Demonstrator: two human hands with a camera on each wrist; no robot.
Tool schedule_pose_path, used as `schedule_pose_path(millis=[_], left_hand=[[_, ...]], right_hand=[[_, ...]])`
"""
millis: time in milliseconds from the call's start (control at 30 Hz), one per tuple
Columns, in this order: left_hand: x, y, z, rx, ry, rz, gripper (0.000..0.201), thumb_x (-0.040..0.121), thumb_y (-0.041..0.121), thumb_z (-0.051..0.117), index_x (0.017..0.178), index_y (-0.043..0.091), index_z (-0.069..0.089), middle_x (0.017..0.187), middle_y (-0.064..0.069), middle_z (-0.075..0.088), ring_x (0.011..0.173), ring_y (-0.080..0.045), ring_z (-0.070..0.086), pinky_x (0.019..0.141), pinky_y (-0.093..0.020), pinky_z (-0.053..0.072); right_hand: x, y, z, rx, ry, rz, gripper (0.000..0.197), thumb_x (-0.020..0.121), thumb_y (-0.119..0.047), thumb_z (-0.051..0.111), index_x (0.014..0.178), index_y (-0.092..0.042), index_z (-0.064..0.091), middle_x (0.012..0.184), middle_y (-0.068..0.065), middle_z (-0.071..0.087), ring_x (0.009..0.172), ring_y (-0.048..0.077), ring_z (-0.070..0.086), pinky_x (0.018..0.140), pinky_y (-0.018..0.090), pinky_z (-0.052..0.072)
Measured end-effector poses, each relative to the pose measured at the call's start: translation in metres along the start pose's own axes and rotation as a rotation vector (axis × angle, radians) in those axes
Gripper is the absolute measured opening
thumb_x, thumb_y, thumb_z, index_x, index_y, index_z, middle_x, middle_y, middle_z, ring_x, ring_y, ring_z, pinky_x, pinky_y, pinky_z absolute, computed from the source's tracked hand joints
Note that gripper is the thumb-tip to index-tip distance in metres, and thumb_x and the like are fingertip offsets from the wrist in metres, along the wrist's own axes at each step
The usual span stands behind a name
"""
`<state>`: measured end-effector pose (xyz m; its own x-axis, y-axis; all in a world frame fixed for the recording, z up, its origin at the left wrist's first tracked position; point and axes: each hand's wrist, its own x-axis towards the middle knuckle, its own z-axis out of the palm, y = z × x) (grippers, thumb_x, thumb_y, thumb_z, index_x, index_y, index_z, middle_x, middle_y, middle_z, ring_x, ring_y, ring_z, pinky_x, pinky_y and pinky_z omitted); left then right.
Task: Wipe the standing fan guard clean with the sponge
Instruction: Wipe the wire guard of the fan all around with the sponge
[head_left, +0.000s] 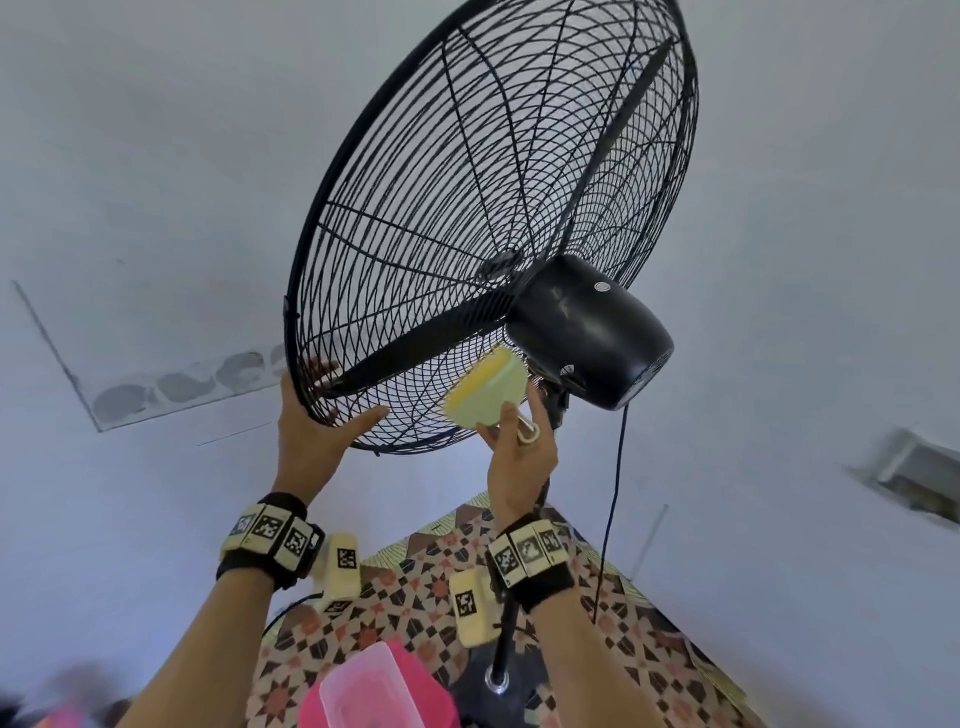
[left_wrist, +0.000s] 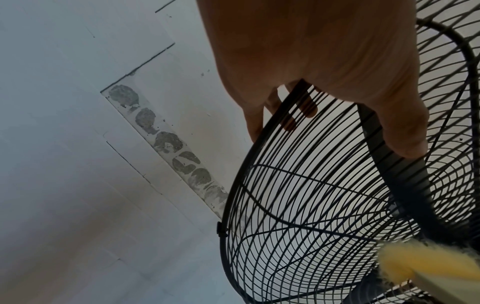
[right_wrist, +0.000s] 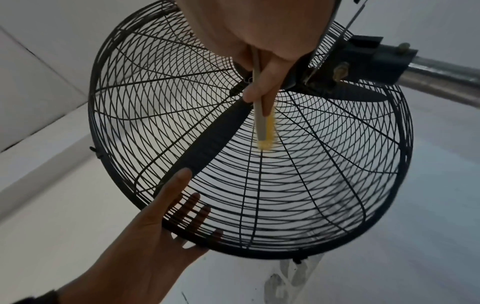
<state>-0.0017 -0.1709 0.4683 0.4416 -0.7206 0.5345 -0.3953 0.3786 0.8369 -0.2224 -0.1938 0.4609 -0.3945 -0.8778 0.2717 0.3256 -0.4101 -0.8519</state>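
The left hand (head_left: 317, 431) is clasping the lower rim of the black fan guard (head_left: 415, 218), thumb behind and fingers in front, likely steadying it. The right hand (head_left: 519, 457) is pinching the yellow sponge (head_left: 485, 389) against the rear wires beside the motor housing (head_left: 592, 332).

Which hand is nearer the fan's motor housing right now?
Right. The right hand holds the sponge just below the motor housing; the left hand grips the guard rim, farther away.

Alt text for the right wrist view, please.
The right hand holds a yellow sponge against the back wires of a black fan guard. The left hand steadies the guard's lower rim, fingers behind the wires.
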Motion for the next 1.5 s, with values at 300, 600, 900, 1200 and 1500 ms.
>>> schedule_pose_path(millis=[300, 600, 900, 1200, 1500], left_hand=[[0.000, -0.002, 0.001, 0.004, 0.003, -0.014, 0.094, 0.068, 0.035, 0.095, 0.143, 0.019, 0.043, 0.120, 0.041, 0.054, 0.118, 0.013, 0.052, 0.110, -0.038, 0.045], [0.000, -0.001, 0.001, 0.011, -0.011, 0.011, 0.092, 0.068, 0.038, 0.095, 0.142, 0.026, 0.041, 0.128, 0.027, 0.054, 0.121, 0.008, 0.052, 0.107, -0.031, 0.044], [0.001, 0.000, 0.002, 0.006, -0.017, 0.000, 0.095, 0.068, 0.038, 0.095, 0.145, 0.022, 0.041, 0.129, 0.024, 0.055, 0.122, 0.008, 0.052, 0.110, -0.032, 0.042], [-0.002, -0.001, -0.002, 0.020, -0.009, -0.020, 0.096, 0.067, 0.041, 0.095, 0.144, 0.022, 0.040, 0.129, 0.030, 0.053, 0.125, -0.004, 0.054, 0.114, -0.044, 0.044], [-0.002, -0.001, -0.001, 0.028, 0.001, -0.012, 0.093, 0.069, 0.041, 0.094, 0.142, 0.018, 0.043, 0.128, 0.015, 0.057, 0.123, -0.002, 0.055, 0.112, -0.043, 0.045]], right_hand=[[0.003, 0.001, -0.010, -0.149, -0.175, 0.052, 0.042, 0.104, -0.021, 0.062, 0.146, -0.022, 0.057, 0.112, 0.008, 0.074, 0.074, 0.021, 0.077, 0.061, 0.030, 0.063], [0.010, -0.004, -0.003, -0.088, -0.070, -0.001, 0.040, 0.104, -0.025, 0.061, 0.142, -0.035, 0.054, 0.111, -0.005, 0.075, 0.091, 0.027, 0.077, 0.060, 0.032, 0.063], [-0.005, 0.005, -0.017, -0.048, -0.111, 0.059, 0.039, 0.102, -0.022, 0.064, 0.139, -0.032, 0.058, 0.115, 0.010, 0.074, 0.084, 0.026, 0.077, 0.059, 0.032, 0.063], [-0.040, 0.018, -0.015, -0.113, -0.275, 0.119, 0.042, 0.103, -0.019, 0.062, 0.144, -0.027, 0.054, 0.118, 0.012, 0.073, 0.081, 0.022, 0.078, 0.054, 0.031, 0.062], [-0.039, 0.028, -0.002, -0.115, -0.151, 0.093, 0.046, 0.104, -0.022, 0.060, 0.149, -0.025, 0.050, 0.117, 0.000, 0.069, 0.085, 0.021, 0.078, 0.053, 0.030, 0.062]])
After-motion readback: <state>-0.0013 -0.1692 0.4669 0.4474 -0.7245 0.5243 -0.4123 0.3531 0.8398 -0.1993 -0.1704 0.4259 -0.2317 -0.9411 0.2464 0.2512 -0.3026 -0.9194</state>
